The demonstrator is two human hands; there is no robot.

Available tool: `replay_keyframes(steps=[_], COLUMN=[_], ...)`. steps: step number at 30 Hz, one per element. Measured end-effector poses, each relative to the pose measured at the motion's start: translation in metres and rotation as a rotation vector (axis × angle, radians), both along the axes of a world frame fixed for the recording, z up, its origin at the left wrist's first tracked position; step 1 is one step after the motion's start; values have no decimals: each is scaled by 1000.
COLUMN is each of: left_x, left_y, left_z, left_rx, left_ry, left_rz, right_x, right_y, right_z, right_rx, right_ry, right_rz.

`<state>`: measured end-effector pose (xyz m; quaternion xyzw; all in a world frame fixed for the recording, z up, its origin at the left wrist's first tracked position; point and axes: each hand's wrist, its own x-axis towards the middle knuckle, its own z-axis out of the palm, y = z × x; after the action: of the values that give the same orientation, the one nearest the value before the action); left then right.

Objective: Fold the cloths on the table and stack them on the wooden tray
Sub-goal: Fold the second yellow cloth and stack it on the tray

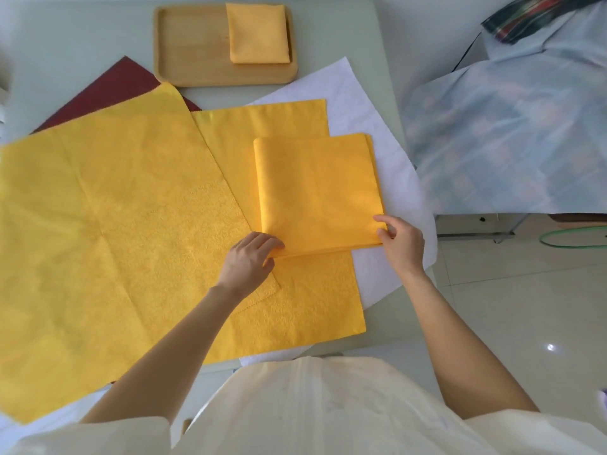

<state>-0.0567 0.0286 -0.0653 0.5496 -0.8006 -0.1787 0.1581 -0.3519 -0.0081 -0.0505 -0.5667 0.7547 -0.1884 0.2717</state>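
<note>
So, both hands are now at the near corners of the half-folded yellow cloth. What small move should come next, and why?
Probably lift that near edge and fold it away, onto the far edge. The left hand and right hand each pinch a near corner of the folded yellow cloth, which looks clearly bigger than the folded cloth already on the wooden tray, so one more fold seems needed.

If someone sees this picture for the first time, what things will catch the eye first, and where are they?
The eye goes first to the big yellow cloth spread flat over the left of the table. Right of it, the left hand and the right hand grip the near corners of a folded yellow cloth lying on another open one. At the far edge, a wooden tray carries one small folded cloth at its right end.
</note>
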Motion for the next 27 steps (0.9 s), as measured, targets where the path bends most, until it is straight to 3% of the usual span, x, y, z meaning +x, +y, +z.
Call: replay_keyframes(steps=[6,22,27], left_x=[12,15,14], left_y=[-4,-4,-6], left_z=[-5,-7,-6], left_rx=[70,-3,-12], left_ry=[-77,-165,-150], left_rz=[-160,-220,-230], right_x=[1,5,4], right_y=[5,13,14], right_z=[-7,-21,-14], right_rx=[-77,-212,-290], right_ry=[50,202,376], right_rz=[-8,40,256])
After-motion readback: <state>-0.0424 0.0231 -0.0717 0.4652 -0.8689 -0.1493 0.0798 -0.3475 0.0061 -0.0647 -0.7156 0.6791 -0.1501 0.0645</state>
